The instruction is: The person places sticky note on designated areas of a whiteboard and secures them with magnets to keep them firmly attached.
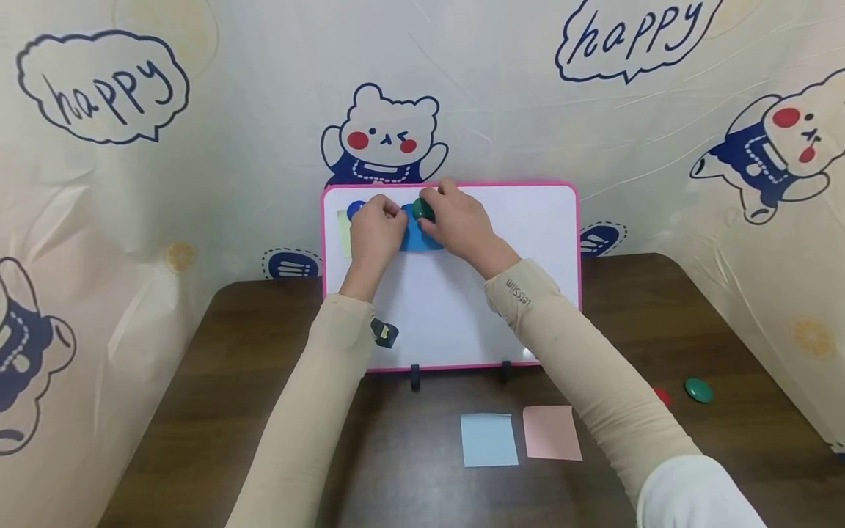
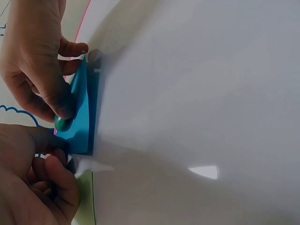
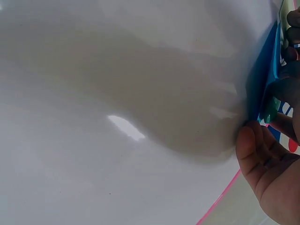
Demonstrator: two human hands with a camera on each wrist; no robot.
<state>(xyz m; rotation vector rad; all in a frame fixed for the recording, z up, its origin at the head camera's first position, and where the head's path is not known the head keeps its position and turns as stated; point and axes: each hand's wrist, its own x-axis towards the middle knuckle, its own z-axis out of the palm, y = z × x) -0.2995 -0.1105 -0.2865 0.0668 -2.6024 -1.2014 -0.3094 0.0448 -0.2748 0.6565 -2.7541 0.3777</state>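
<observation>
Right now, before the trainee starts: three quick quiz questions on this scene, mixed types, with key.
1. True or false: the right hand holds a green magnet near the top of the bright blue note.
2. Which note lies on the table just right of the light blue note? A) white B) pink C) orange
3. Fill the gap: on the whiteboard, just left of the left hand, sits a ____ magnet.

Key:
1. True
2. B, the pink note
3. Blue
</observation>
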